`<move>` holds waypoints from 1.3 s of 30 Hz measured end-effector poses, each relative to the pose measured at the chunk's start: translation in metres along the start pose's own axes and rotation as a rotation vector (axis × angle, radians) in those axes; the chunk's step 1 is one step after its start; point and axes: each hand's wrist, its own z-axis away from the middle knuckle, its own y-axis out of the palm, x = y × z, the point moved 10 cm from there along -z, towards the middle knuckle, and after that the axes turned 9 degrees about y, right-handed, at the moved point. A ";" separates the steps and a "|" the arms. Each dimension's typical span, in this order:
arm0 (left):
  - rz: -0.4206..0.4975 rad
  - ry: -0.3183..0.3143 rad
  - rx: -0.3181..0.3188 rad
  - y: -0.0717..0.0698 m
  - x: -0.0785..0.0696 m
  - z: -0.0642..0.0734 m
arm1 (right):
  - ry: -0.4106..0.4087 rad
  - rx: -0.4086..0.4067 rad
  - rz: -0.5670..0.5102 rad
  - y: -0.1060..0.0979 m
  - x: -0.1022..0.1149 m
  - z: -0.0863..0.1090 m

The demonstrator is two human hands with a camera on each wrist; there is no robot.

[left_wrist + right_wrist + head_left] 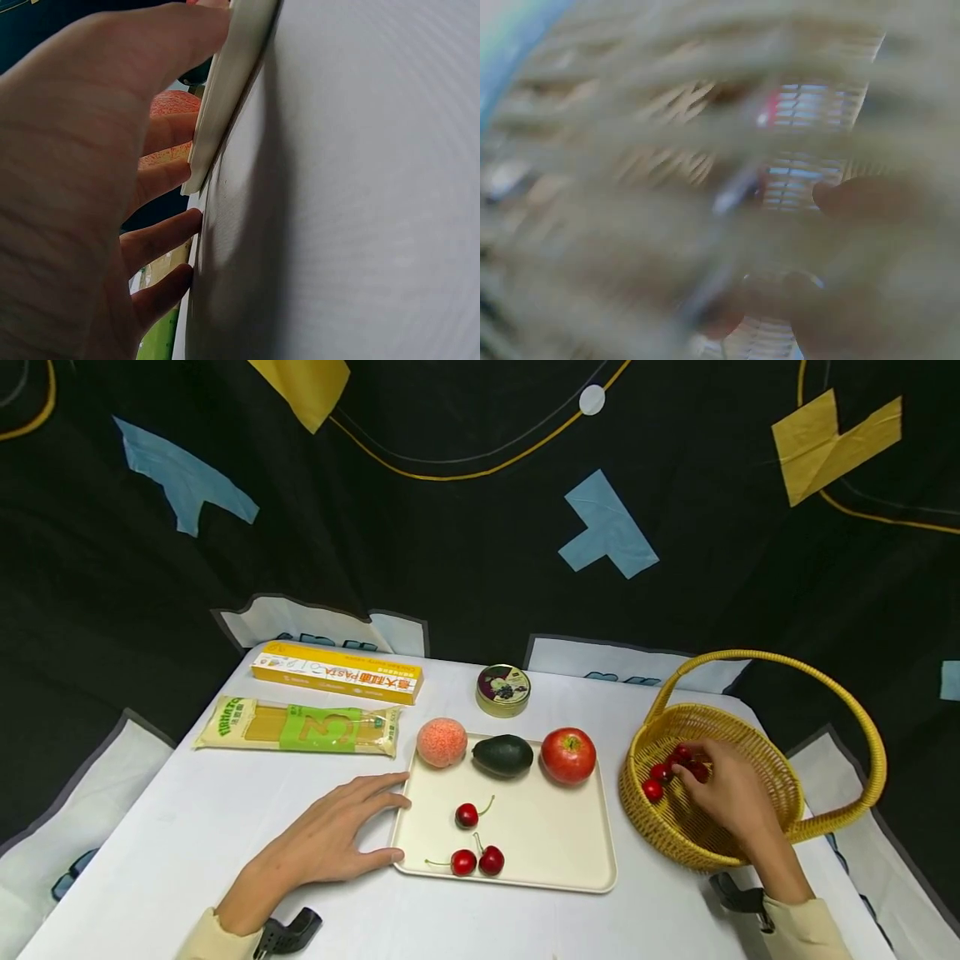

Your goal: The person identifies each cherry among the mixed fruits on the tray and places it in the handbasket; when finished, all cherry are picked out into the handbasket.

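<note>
My left hand (330, 831) lies at the left side of the cream tray (547, 835), its fingers spread and the fingertips and thumb at the rim. In the left wrist view, the thumb and some fingers touch the tray's edge. My right hand (731, 789) reaches into the yellow woven basket (667, 839), fingers bent down among several red cherries (652, 790). I cannot tell whether its fingertips grip a cherry. In the right wrist view, the blurred basket weave (630, 225) covers most of the fingers. Three stemmed cherries (491, 860) lie on the tray.
Along the tray's back edge sit a pinkish peach (442, 742), a dark green avocado (503, 756) and a red apple (568, 756). Behind them stands a round tin (503, 691). A pasta box (337, 673) and a pasta packet (300, 727) lie back left. The basket's handle (862, 727) arches to the right.
</note>
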 end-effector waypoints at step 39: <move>-0.007 -0.006 -0.004 -0.002 0.001 0.000 | -0.278 0.010 -0.191 0.049 0.153 0.023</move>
